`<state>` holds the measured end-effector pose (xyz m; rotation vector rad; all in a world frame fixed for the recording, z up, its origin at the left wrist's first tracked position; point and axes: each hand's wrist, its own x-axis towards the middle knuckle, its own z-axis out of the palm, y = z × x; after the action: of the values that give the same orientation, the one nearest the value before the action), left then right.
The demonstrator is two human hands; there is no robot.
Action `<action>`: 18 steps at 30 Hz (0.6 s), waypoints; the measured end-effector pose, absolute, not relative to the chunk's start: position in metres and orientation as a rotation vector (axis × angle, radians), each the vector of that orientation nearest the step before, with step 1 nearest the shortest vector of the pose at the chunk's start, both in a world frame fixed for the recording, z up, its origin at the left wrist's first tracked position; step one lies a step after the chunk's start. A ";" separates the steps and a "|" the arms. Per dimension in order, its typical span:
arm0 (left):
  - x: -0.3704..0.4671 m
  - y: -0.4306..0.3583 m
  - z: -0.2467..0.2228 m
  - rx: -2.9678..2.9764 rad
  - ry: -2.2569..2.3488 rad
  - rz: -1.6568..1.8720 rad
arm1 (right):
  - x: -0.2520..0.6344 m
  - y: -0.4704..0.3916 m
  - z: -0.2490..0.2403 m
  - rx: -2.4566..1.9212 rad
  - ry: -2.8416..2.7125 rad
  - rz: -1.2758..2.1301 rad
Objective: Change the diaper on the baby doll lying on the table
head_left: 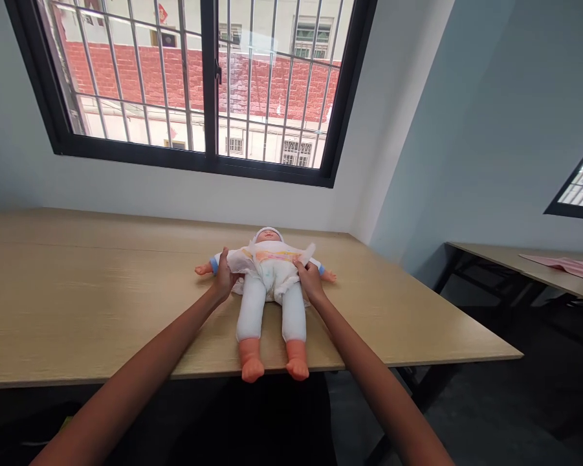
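Observation:
A baby doll (251,315) lies on its back on the wooden table (126,285), its head toward the window and its feet over the front edge. Around its hips is a white diaper (274,274) with a coloured band across the front of the waist. At the doll's left-hand side in the view, my left hand (224,278) is closed on the edge of the diaper. My right hand (310,279) pinches the opposite side near the waistband, where a thin white flap sticks up. My fingers partly hide both edges.
A barred window (206,160) in a dark frame is set in the wall behind the table. To the right stands another table (490,255) with a pink striped cloth (570,265) on it. The near table's right corner juts out over the dark floor.

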<state>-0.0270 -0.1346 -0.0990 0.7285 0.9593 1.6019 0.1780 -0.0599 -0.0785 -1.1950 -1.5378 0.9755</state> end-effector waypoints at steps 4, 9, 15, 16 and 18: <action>-0.019 -0.138 -0.095 0.940 1.108 1.592 | 0.177 -0.060 -0.080 -1.172 -1.531 0.998; -0.020 -0.137 -0.099 1.005 1.163 1.511 | 0.175 -0.062 -0.079 -1.094 -1.544 1.012; -0.026 -0.130 -0.104 0.913 1.052 1.484 | 0.177 -0.054 -0.084 -1.125 -1.589 0.903; -0.026 -0.127 -0.105 0.916 1.056 1.486 | 0.177 -0.053 -0.084 -1.116 -1.586 0.920; -0.027 -0.122 -0.109 0.920 1.076 1.496 | 0.177 -0.051 -0.085 -1.101 -1.571 0.981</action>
<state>-0.0266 -0.1216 -0.1086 0.9199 1.0761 1.4956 0.1766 -0.0511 -0.0847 -1.1014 -1.5712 0.9806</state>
